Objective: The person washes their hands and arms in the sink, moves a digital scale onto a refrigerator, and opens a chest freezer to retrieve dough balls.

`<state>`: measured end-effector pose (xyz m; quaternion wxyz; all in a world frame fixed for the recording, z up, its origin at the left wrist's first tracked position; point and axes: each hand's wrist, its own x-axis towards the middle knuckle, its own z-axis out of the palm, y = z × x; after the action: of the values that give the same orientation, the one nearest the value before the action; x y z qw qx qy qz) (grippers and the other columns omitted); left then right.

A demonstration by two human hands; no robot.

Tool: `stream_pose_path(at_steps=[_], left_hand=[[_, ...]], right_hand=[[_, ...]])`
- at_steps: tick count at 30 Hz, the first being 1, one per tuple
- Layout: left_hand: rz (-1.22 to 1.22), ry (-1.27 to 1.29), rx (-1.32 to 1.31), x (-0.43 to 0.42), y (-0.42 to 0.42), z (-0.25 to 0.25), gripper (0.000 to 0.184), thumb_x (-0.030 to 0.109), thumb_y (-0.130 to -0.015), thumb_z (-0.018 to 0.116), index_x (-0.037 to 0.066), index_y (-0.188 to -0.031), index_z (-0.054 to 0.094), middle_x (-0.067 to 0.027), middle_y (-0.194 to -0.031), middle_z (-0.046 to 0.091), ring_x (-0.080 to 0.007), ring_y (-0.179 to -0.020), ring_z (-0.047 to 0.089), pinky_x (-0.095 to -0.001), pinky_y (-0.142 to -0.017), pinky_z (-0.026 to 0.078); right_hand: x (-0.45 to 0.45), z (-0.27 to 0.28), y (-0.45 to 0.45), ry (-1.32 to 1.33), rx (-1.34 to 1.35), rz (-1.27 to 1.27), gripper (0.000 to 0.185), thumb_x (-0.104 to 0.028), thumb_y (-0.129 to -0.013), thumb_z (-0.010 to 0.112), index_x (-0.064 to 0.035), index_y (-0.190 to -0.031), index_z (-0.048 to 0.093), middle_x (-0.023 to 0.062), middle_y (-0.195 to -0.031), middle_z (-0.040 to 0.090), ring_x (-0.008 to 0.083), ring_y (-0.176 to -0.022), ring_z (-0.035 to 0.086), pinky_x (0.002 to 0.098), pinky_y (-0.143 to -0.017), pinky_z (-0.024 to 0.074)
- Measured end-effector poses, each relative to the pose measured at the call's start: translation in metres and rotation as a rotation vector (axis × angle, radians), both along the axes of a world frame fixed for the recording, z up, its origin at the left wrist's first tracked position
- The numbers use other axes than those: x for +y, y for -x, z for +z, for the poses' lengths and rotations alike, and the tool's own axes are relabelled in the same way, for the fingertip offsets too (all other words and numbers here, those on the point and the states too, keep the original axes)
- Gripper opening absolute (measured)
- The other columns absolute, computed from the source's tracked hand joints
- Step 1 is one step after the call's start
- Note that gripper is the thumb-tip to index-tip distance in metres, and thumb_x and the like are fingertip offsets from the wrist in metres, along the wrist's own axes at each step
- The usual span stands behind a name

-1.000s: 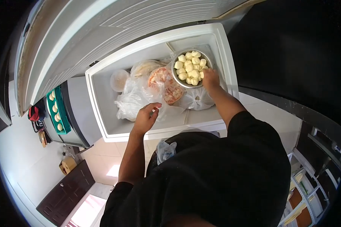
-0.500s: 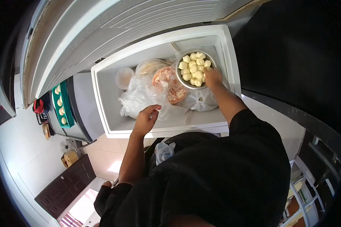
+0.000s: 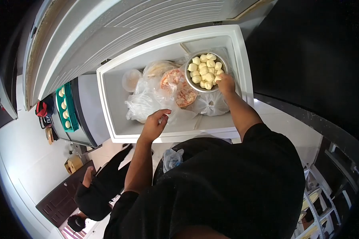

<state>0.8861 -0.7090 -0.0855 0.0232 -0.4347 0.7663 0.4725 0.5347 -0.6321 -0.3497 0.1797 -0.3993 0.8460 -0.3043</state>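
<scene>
Inside an open chest freezer (image 3: pixel 107 107), a steel bowl (image 3: pixel 188 78) full of pale dough balls (image 3: pixel 204 71) stands at the right end. My right hand (image 3: pixel 226 83) is at the bowl's right edge, its fingers closed around a dough ball there. Over the freezer's front part hovers my left hand (image 3: pixel 154 124), empty, with thumb and fingers apart and curled. Beyond it lie white plastic bags (image 3: pixel 141 105) and a bag of reddish, pizza-like rounds (image 3: pixel 185 96). A round clear tub (image 3: pixel 131 80) is at the left.
The raised freezer lid (image 3: pixel 147 20) spans the top. At the left, a green crate (image 3: pixel 70 109) holds several dough balls. Another person (image 3: pixel 97 191) in black is at the lower left near a brown door (image 3: pixel 54 203). A white rack (image 3: pixel 319 211) stands at the lower right.
Another person has come into view at the lower left. The freezer sits slightly further right in view than a second ago. My right hand stays at the bowl's edge; my left hand barely moves.
</scene>
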Motion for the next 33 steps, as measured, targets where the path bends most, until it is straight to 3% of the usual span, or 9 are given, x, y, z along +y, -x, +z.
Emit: stream_pose_path(at_steps=[5,14,17,19,20,22,29,33], left_hand=[[0.010,0.011,0.015,0.002,-0.008,-0.003,0.027,0.002,-0.101,0.060,0.002,-0.127,0.067,-0.0114,-0.117,0.073,-0.0183,-0.104,0.068,-0.0336,-0.093,0.053],[0.018,-0.001,0.011,-0.002,-0.001,0.002,0.029,0.001,-0.100,0.059,0.003,-0.128,0.067,-0.0107,-0.114,0.073,-0.0170,-0.103,0.067,-0.0332,-0.094,0.053],[0.038,-0.028,0.043,-0.002,0.005,0.008,0.030,0.001,-0.100,0.060,0.004,-0.129,0.067,-0.0097,-0.113,0.073,-0.0164,-0.102,0.067,-0.0325,-0.091,0.053],[0.036,-0.017,0.038,0.000,0.006,0.009,0.030,0.002,-0.100,0.060,0.004,-0.129,0.067,-0.0093,-0.114,0.073,-0.0162,-0.102,0.067,-0.0322,-0.090,0.053],[0.026,-0.006,0.033,0.000,0.006,0.009,0.030,0.002,-0.100,0.061,0.004,-0.129,0.067,-0.0089,-0.115,0.074,-0.0160,-0.101,0.067,-0.0319,-0.090,0.053],[0.018,0.003,0.025,0.002,0.006,0.010,0.030,0.003,-0.100,0.061,0.005,-0.130,0.067,-0.0085,-0.115,0.074,-0.0158,-0.101,0.067,-0.0316,-0.089,0.053],[0.098,0.007,-0.010,0.011,-0.014,0.012,0.031,0.005,-0.099,0.062,0.006,-0.130,0.067,-0.0069,-0.119,0.074,-0.0158,-0.102,0.067,-0.0326,-0.090,0.051],[0.138,0.016,-0.003,0.014,-0.025,0.011,0.032,0.005,-0.099,0.062,0.007,-0.130,0.068,-0.0072,-0.119,0.074,-0.0173,-0.102,0.067,-0.0338,-0.092,0.051]], right_hand=[[-0.001,0.005,-0.001,-0.016,-0.127,-0.110,0.032,-0.023,-0.079,0.082,-0.0081,-0.106,0.075,0.0182,-0.098,0.074,0.0393,-0.093,0.070,0.0483,-0.083,0.0558],[-0.009,-0.012,0.007,0.001,-0.069,-0.170,0.021,-0.025,-0.086,0.076,-0.0107,-0.102,0.076,0.0166,-0.095,0.075,0.0374,-0.089,0.072,0.0467,-0.079,0.0566],[-0.024,0.014,-0.003,0.038,-0.015,-0.254,0.018,-0.024,-0.088,0.073,-0.0117,-0.101,0.076,0.0170,-0.095,0.074,0.0367,-0.089,0.072,0.0466,-0.079,0.0567],[-0.036,0.031,-0.017,0.103,-0.146,-0.004,0.020,-0.024,-0.089,0.068,-0.0103,-0.102,0.074,0.0183,-0.096,0.074,0.0383,-0.092,0.072,0.0479,-0.081,0.0564],[-0.042,0.030,-0.025,0.103,-0.146,-0.001,0.020,-0.024,-0.089,0.068,-0.0103,-0.102,0.074,0.0183,-0.096,0.074,0.0383,-0.092,0.072,0.0479,-0.081,0.0564],[-0.052,0.020,-0.040,-0.208,-0.094,0.401,0.024,-0.026,-0.089,0.065,-0.0100,-0.105,0.073,0.0195,-0.095,0.074,0.0405,-0.092,0.072,0.0505,-0.081,0.0563],[-0.063,-0.010,-0.065,-0.251,-0.010,0.409,0.035,-0.027,-0.088,0.064,-0.0123,-0.120,0.067,0.0211,-0.095,0.074,0.0417,-0.090,0.072,0.0533,-0.080,0.0563],[-0.058,0.016,-0.063,-0.220,0.032,0.492,0.035,-0.024,-0.091,0.061,-0.0124,-0.125,0.064,0.0208,-0.093,0.074,0.0411,-0.089,0.072,0.0537,-0.079,0.0563]])
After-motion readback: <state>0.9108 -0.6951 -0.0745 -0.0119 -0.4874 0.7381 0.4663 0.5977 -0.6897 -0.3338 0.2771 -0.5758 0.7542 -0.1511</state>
